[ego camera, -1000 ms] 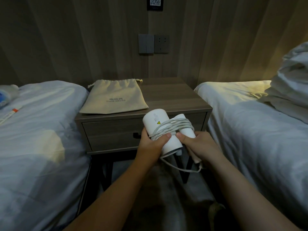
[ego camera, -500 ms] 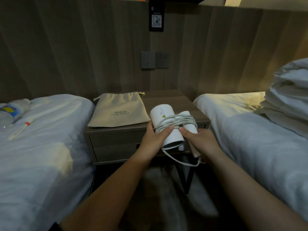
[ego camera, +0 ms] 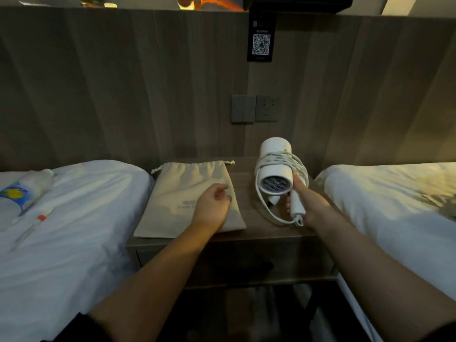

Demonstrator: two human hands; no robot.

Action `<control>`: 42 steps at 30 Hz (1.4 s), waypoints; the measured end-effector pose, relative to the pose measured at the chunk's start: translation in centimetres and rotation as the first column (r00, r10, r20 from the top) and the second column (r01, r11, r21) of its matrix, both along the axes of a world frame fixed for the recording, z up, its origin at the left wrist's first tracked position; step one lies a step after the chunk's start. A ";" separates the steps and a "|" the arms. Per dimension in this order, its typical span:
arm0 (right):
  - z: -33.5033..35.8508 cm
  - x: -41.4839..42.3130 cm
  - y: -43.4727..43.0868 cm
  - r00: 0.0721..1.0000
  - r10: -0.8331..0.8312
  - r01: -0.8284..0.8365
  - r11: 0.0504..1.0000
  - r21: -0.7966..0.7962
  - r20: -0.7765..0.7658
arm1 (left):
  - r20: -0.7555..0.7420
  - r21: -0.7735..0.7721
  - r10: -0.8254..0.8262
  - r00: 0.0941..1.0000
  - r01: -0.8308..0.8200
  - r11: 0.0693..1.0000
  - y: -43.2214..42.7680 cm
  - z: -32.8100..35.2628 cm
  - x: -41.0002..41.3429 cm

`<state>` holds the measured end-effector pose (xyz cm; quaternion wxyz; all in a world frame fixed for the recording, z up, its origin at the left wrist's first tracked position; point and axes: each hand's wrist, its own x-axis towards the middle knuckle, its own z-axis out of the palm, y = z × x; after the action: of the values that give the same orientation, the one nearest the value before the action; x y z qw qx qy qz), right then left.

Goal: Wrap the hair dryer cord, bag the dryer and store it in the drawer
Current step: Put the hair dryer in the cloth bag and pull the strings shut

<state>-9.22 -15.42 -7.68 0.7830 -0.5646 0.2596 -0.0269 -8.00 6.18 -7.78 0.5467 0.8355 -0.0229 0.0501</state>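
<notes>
The white hair dryer (ego camera: 275,177), its cord (ego camera: 281,162) wound round the barrel, is held above the right half of the nightstand (ego camera: 261,229). My right hand (ego camera: 309,203) grips its folded handle, the grille end facing me, and a loop of cord hangs below. A beige drawstring bag (ego camera: 182,191) lies flat on the nightstand's left half. My left hand (ego camera: 212,207) hovers over or rests on the bag's lower right part, fingers loosely curled and holding nothing. The drawer front (ego camera: 222,262) below the top is closed.
White beds flank the nightstand: the left bed (ego camera: 74,218) carries a plastic bottle (ego camera: 22,193) and a thin pen-like stick (ego camera: 34,224); the right bed (ego camera: 394,201) is bare. A wall switch and socket (ego camera: 255,108) sit on the wooden headboard panel behind.
My left hand let go of the dryer and moved left over the bag. My right hand lifted the dryer up over the nightstand. The view tilted upward.
</notes>
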 end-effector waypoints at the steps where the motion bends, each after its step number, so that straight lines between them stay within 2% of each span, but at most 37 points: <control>1: -0.9 0.9 -0.4 1.000 0.011 -0.011 1.000 0.027 0.015 | -0.012 0.042 0.017 1.000 -0.017 0.999 -0.1 -0.2 1.0; 7: -1.7 2.0 0.1 0.998 -0.018 0.009 0.990 0.143 0.062 | -0.010 0.338 0.105 0.994 -0.095 0.936 -1.3 -0.6 5.4; 11: -1.1 1.5 1.4 0.996 -0.088 0.088 0.995 -0.036 -0.004 | 0.010 0.497 0.087 0.996 -0.081 0.864 -2.2 0.0 7.5; 14: -1.2 1.5 1.4 0.995 -0.091 0.084 0.985 -0.148 -0.041 | -0.014 0.638 0.044 0.999 -0.024 0.770 -2.8 -0.3 9.1; 19: -0.9 1.4 1.2 0.993 -0.105 0.095 0.981 -0.167 -0.052 | -0.054 0.795 0.082 0.995 -0.007 0.607 -3.2 -1.2 10.5; 21: -1.1 1.6 1.1 0.992 -0.111 0.100 0.981 -0.167 -0.058 | -0.012 0.821 0.078 0.997 -0.035 0.569 -3.4 -1.4 10.5; 26: -1.5 2.1 1.3 0.992 -0.121 0.114 0.980 -0.163 -0.035 | 0.073 0.839 -0.018 0.997 -0.052 0.541 -2.6 -1.6 10.8; 32: -1.1 1.7 1.1 0.992 -0.122 0.122 0.990 -0.077 -0.002 | 0.184 0.802 -0.184 0.966 -0.039 0.596 -1.1 -0.5 10.9; 35: -0.2 1.1 0.0 0.992 -0.128 0.129 0.992 -0.018 0.015 | 0.296 0.791 -0.279 0.914 -0.071 0.607 -0.7 1.4 10.4; 37: 0.8 1.0 -1.1 0.989 -0.141 0.141 0.990 0.014 0.054 | 0.374 0.809 -0.390 0.842 -0.090 0.581 -0.2 2.7 9.7; 39: 2.1 0.7 -2.0 0.984 -0.157 0.157 0.988 -0.001 0.086 | 0.428 0.855 -0.552 0.715 -0.122 0.504 0.4 3.5 9.1; 41: 2.8 0.6 -3.0 0.981 -0.174 0.175 0.985 -0.006 0.084 | 0.389 0.907 -0.724 0.569 -0.098 0.410 1.1 3.6 8.2; 42: 2.9 0.7 -3.5 0.981 -0.174 0.175 0.985 -0.006 0.083 | 0.352 0.920 -0.775 0.525 -0.043 0.389 1.5 3.5 7.7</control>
<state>-8.56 -18.95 -4.83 0.7840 -0.5431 0.2754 -0.1203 -0.34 7.65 -4.26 -0.0126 0.8450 -0.4806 0.2341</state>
